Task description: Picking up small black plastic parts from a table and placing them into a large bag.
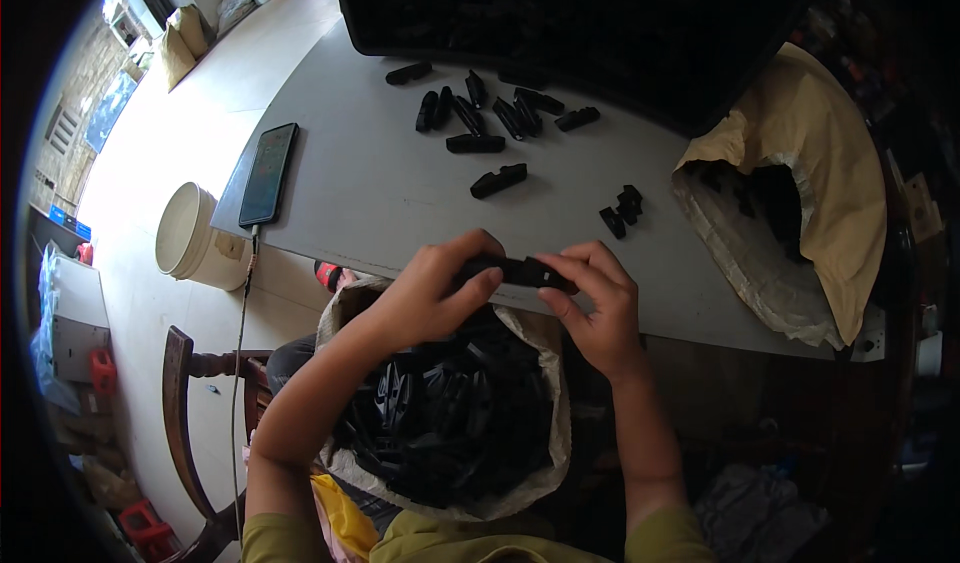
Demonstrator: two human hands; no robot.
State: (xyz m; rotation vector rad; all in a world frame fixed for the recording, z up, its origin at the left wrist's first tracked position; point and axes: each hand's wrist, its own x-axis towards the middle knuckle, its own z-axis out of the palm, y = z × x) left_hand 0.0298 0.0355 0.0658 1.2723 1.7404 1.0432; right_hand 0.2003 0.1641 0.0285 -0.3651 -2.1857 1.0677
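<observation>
Pinching one elongated black plastic part (518, 271) near its two ends, the left hand (440, 278) and right hand (602, 298) each press it between thumb and fingers. The paired grip presumably steadies the part, which is held over the near edge of the grey desk (360, 193). Below the forearms stands one woven sack (560, 383), mouth upward, likely for easy reach; its black pieces (430, 403) are too many to count. On the desk I count about eleven loose parts (475, 144) grouped beside one tray-like black object (580, 23), one separate part (498, 181) nearer the hands, two or three small blocks (613, 224), one paper sack (840, 183) and one cabled phone (268, 176).
</observation>
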